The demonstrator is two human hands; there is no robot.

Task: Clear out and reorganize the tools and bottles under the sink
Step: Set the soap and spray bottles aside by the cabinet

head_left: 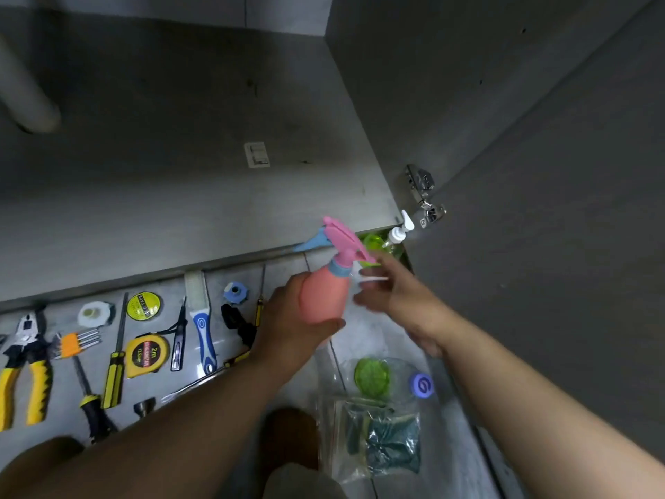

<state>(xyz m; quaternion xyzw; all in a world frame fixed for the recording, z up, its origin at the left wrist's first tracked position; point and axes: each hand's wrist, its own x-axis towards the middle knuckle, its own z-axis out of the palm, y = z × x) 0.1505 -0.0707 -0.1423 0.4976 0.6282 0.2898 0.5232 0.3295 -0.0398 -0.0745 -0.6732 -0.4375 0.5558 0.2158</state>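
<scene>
Gripping spray bottle (324, 300), left hand (284, 325) (right hand (392, 300) near)

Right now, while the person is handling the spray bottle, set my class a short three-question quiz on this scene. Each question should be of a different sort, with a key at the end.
1. True or false: the left hand grips the pink spray bottle by its body.
2. Where does the yellow tape measure lie? A: inside the cabinet. B: on the floor. C: in the plastic bag.
3. Fill in the missing word: the head of the pump bottle is ____ in colour.

Key: 1 true; 2 B; 3 white.
</scene>
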